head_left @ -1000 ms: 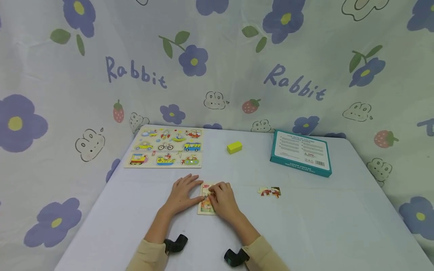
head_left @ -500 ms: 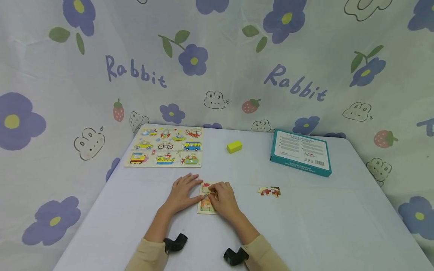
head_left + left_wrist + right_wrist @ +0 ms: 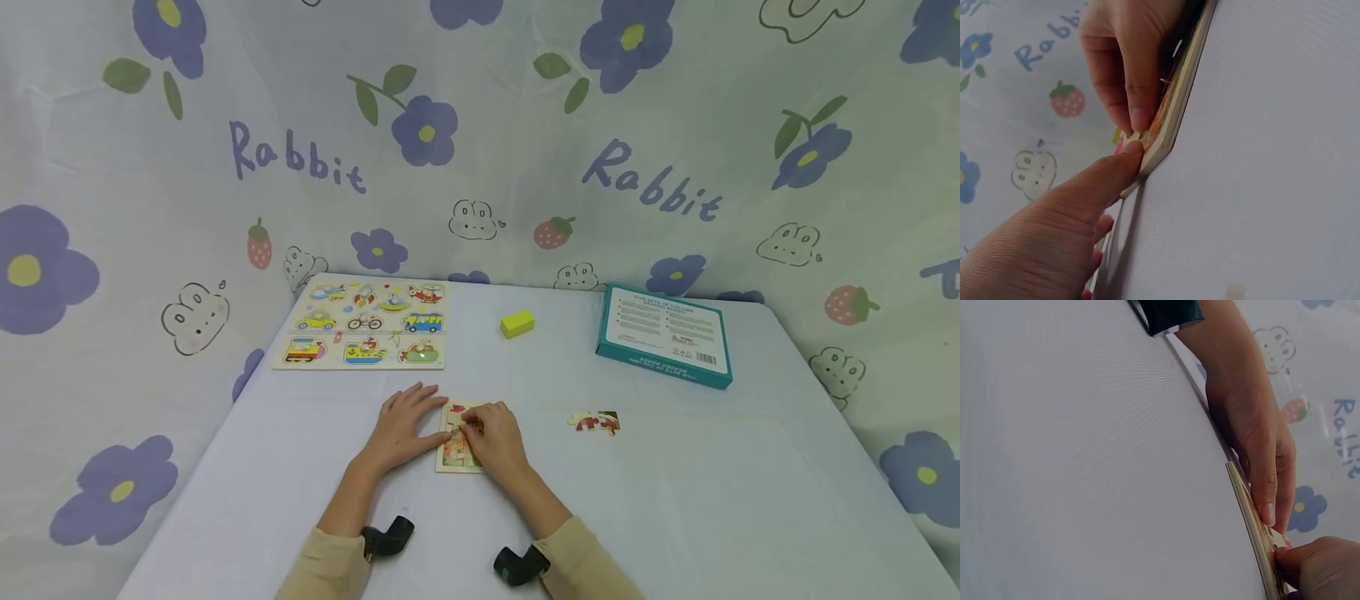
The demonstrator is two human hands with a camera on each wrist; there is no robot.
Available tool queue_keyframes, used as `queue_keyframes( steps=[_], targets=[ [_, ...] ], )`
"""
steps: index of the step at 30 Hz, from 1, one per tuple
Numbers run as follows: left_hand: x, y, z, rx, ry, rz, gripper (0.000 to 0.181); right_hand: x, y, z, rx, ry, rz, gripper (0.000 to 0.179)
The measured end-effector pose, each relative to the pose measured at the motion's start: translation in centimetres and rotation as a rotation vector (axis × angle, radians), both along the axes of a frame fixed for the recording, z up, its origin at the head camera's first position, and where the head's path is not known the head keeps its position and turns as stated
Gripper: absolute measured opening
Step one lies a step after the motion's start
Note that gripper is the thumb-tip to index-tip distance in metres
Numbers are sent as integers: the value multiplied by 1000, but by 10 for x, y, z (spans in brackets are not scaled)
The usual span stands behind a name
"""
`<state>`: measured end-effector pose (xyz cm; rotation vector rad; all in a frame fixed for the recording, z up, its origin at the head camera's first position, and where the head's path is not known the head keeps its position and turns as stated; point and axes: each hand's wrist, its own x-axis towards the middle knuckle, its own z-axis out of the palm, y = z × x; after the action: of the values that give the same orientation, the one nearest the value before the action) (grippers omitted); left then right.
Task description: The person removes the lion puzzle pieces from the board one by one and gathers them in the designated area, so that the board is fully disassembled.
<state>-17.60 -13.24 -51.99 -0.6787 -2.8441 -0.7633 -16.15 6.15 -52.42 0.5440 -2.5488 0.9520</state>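
In the head view a small jigsaw puzzle board [image 3: 453,460] with a picture in warm colours lies flat on the white table. My left hand [image 3: 405,425] rests at the board's left side, fingers spread, its thumb [image 3: 1124,159] extended onto the board. From the other side my right hand [image 3: 497,440] reaches over the board with bent fingers. Thumb and fingertips pinch a small puzzle piece [image 3: 1278,540] close to the board's surface, near the left thumb. Most of that piece is hidden. My right hand also covers the board's right part.
Two loose puzzle pieces [image 3: 596,422] lie right of the board. Behind are a large vehicle puzzle board [image 3: 363,327], a yellow block [image 3: 517,324] and a teal box [image 3: 664,335]. A patterned cloth [image 3: 480,167] hangs behind the table.
The fingers of my right hand have shifted very slightly over the puzzle board. My left hand stays in place.
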Motion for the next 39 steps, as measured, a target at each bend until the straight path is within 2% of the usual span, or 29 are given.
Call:
queue_keyframes(
  steps=[11, 25, 34, 39],
  targets=[
    [0, 0, 0, 4, -2, -1, 59, 1, 0, 1, -6, 24, -21, 10],
    [1, -1, 1, 14, 1, -7, 59, 1, 0, 0, -73, 67, -14, 8],
    [1, -2, 1, 11, 14, 0, 59, 1, 4, 8, -103, 39, -21, 11],
    [2, -1, 1, 16, 7, -7, 59, 2, 12, 15, -65, 92, 12, 11]
  ],
)
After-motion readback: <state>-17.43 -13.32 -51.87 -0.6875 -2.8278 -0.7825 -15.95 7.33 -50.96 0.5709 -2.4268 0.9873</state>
